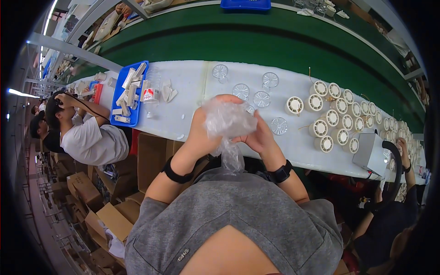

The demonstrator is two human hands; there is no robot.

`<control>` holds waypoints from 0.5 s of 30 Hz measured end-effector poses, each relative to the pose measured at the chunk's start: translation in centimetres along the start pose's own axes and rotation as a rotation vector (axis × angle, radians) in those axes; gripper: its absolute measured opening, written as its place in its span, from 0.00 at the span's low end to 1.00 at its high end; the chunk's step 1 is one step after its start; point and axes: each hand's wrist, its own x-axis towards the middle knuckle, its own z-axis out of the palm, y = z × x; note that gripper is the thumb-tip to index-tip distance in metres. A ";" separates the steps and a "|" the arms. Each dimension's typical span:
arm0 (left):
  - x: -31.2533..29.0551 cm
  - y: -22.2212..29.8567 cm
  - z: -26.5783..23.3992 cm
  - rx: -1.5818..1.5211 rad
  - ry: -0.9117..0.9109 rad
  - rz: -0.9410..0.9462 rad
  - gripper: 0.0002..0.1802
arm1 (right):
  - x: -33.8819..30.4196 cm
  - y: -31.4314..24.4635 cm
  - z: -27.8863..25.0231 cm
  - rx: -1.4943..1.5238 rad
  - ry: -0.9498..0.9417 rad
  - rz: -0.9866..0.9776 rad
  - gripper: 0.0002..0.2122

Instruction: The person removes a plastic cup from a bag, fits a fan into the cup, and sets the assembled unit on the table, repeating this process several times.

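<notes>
Indoors | plastic bag [224,120] at white bench [188,91] | green surface [229,32] beyond | boxes [85,190] left

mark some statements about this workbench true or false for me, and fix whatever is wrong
1. The crumpled clear plastic bag is between the left hand and the right hand. True.
2. The blue rectangular plastic tray of white parts is to the right of both hands. False: it is to their left.
3. Many round white plastic units with slotted faces stand on the right part of the white-covered table. True.
4. The round clear plastic discs with ribs are stacked in one pile. False: they lie spread out on the table.
5. Each wrist wears a black band. True.
</notes>
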 end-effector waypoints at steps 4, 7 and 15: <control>0.2 0.9 -1.0 -0.029 0.041 -0.070 0.17 | 1.2 0.8 -0.7 0.007 -0.063 -0.016 0.23; 0.1 0.7 -1.6 0.059 0.086 0.005 0.18 | 1.3 1.3 -0.5 0.084 -0.046 -0.031 0.22; -0.6 -3.2 -2.6 0.820 -0.008 0.270 0.18 | 1.1 1.8 2.2 0.077 0.272 -0.115 0.22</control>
